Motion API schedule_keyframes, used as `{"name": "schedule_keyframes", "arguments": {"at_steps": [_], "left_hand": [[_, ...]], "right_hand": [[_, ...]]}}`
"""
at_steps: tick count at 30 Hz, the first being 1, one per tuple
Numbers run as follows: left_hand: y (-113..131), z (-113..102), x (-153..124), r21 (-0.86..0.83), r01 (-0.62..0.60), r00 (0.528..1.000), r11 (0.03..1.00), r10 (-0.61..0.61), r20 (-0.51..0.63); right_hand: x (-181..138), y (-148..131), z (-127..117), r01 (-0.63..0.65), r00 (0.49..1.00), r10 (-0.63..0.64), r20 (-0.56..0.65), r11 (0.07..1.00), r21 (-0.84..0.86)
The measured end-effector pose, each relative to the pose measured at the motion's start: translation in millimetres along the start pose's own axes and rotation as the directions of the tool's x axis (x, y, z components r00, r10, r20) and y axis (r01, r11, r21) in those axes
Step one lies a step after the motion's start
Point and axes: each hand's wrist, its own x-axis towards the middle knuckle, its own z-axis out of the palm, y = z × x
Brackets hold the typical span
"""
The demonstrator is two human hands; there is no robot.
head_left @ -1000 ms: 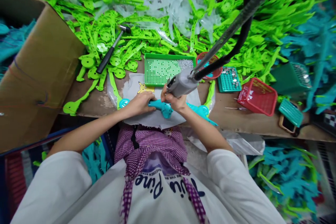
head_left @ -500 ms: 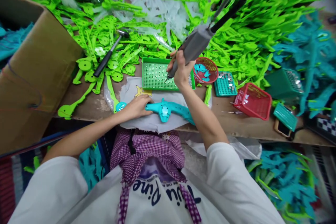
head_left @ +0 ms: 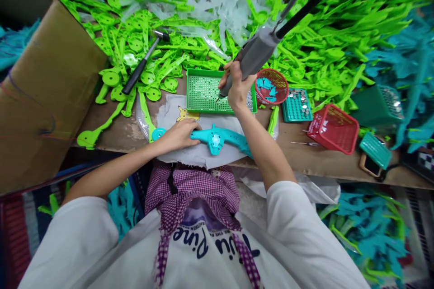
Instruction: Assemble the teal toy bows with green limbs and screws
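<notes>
My right hand [head_left: 238,86] is wrapped round a grey electric screwdriver [head_left: 259,49], whose cable runs up and away. Its bit points down at the perforated screw tray [head_left: 205,92], which is green and has small screws in its holes. My left hand [head_left: 181,135] grips a turquoise plastic part [head_left: 216,141] near its left end, where a round disc sticks out past the hand. The part lies flat on a pale cloth [head_left: 169,113] with a yellow cartoon print; my right forearm covers some of its right end.
A hammer [head_left: 140,67] rests on piled green plastic parts [head_left: 111,45]. Right of the tray stand a red basket [head_left: 280,99] of small blue pieces, a teal tray [head_left: 298,115] and a red basket [head_left: 334,128]. A cardboard box [head_left: 50,86] blocks the left; thin screwdriver [head_left: 310,144] near the front edge.
The view has shifted slightly, so the table things sit a little further right. Both hands keep their holds; the screwdriver bit stays over the green tray.
</notes>
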Motion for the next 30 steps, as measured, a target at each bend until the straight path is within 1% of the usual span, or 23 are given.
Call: {"name": "schedule_keyframes", "arguments": {"at_steps": [4, 9, 12, 15, 18, 20, 21, 23, 25, 27, 30], "left_hand": [[-1, 2, 0, 0.017, -0.006, 1.0, 1.0, 0.006, -0.005], [-2, 2, -1, 0.033, -0.016, 1.0, 0.999, 0.017, -0.011], [0, 1, -1, 0.032, -0.014, 1.0, 0.999, 0.014, -0.006], [1, 0, -1, 0.025, -0.011, 1.0, 1.0, 0.011, 0.003], [1, -1, -1, 0.026, -0.007, 1.0, 1.0, 0.007, -0.002], [0, -1, -2, 0.022, -0.011, 1.0, 1.0, 0.011, -0.008], [0, 0, -2, 0.018, -0.013, 1.0, 1.0, 0.013, -0.007], [0, 0, -2, 0.011, -0.013, 1.0, 1.0, 0.013, 0.0], [0, 1, -1, 0.011, -0.002, 1.0, 1.0, 0.001, 0.007], [1, 0, -1, 0.01, 0.017, 1.0, 1.0, -0.017, 0.009], [2, 0, 0, 0.004, 0.038, 0.999, 0.999, -0.039, 0.007]], "right_hand": [[0, 1, 1, 0.016, 1.0, -0.015, 0.016, 1.0, -0.027], [-3, 2, 8, 0.022, 0.997, -0.023, -0.07, 1.0, -0.012], [-3, -1, 8, 0.017, 0.996, -0.019, -0.084, 1.0, -0.022], [1, -14, 3, 0.036, 0.993, -0.04, -0.107, 0.999, -0.037], [-3, -40, -9, 0.084, 0.976, -0.075, -0.207, 0.996, 0.037], [-19, -59, -19, 0.106, 0.972, -0.072, -0.224, 0.984, 0.142], [-32, -67, -24, 0.103, 0.979, -0.063, -0.194, 0.974, 0.202], [-64, -79, -32, 0.056, 0.996, -0.033, -0.079, 0.953, 0.298], [-98, -82, -37, 0.002, 1.0, -0.007, 0.013, 0.943, 0.333], [-123, -78, -39, -0.047, 0.997, 0.022, 0.076, 0.935, 0.35], [-138, -70, -38, -0.076, 0.993, 0.038, 0.109, 0.926, 0.37]]}}
